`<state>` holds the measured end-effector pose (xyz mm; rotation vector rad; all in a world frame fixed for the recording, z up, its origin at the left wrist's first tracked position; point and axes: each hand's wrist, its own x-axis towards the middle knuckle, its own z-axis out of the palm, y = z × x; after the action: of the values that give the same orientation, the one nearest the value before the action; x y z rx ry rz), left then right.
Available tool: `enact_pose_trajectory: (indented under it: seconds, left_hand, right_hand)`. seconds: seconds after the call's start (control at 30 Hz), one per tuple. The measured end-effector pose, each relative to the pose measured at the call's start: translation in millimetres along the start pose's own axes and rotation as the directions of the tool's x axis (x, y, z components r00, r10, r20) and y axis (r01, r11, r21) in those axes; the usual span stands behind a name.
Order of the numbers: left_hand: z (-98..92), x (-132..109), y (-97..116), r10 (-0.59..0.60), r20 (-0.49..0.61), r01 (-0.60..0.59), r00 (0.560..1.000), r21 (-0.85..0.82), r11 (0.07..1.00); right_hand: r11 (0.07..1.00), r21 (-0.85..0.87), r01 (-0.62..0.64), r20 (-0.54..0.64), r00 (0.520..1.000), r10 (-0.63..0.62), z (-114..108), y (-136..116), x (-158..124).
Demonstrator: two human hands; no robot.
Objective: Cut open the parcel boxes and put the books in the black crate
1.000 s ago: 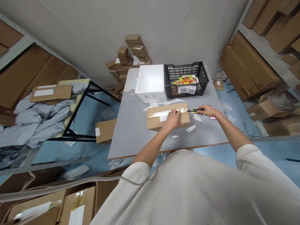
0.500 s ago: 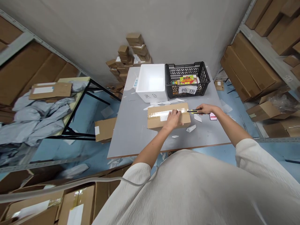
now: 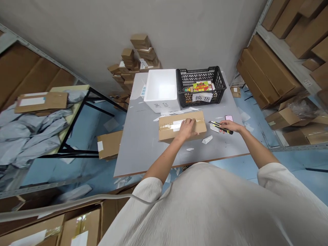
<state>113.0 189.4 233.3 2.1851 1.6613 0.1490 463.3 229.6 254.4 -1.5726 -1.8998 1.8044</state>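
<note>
A taped cardboard box (image 3: 166, 131) with a white label lies on the grey table (image 3: 135, 150). My left hand (image 3: 187, 128) is on top of it, fingers bent over the upper face and thumb towards the near edge, holding it. To the right of the box, my right hand (image 3: 226, 125) is closed around a yellow and black utility knife (image 3: 214, 123). The knife points left, and its tip is apart from the box's right end. A phone (image 3: 229, 118) lies just behind my right hand.
Behind the box stand a white foam box (image 3: 161, 104) and a black plastic crate (image 3: 220, 92) with colourful packets inside. Paper scraps (image 3: 207, 139) lie about the table. Small cartons (image 3: 147, 56) are stacked against the wall; a side table (image 3: 79, 116) with grey bags is at left.
My right hand has drawn the utility knife away from the box's right end, towards me and to the right. The left hand stays on the box, its fingers more bent.
</note>
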Motion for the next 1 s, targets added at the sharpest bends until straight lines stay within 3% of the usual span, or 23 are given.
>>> enact_pose_trajectory:
  seconds: [0.13, 0.27, 0.4, 0.57, 0.73, 1.0]
  left_hand:
    - [-4.9, 4, -1, -0.057, -0.058, 0.057, 0.997, -0.016, 0.998]
    - [-2.3, 9, -1, -0.102, -0.128, 0.103, 0.986, 0.003, 0.995]
    - [3.2, 11, -3, -0.099, -0.173, 0.098, 0.98, -0.014, 0.995]
    - [3.5, 18, -6, -0.086, -0.144, 0.083, 0.986, -0.024, 0.996]
    - [2.0, 23, -7, -0.124, -0.1, 0.121, 0.987, -0.039, 0.992]
    - [7.7, 14, -5, -0.103, -0.16, 0.102, 0.982, -0.014, 0.995]
  right_hand:
    - [0.997, -0.005, 0.08, -0.097, 0.992, -0.08, 7, -1, -4]
    - [0.964, -0.191, 0.184, -0.159, 0.964, -0.215, 18, -9, 1]
    - [0.868, -0.435, 0.239, -0.184, 0.92, -0.346, 24, -13, 6]
    - [0.75, -0.628, 0.208, -0.162, 0.908, -0.387, 24, -15, 11]
    - [0.729, -0.664, 0.166, -0.202, 0.899, -0.389, 32, -16, 13]
    - [0.74, -0.656, 0.15, -0.292, 0.853, -0.432, 41, 1, 24]
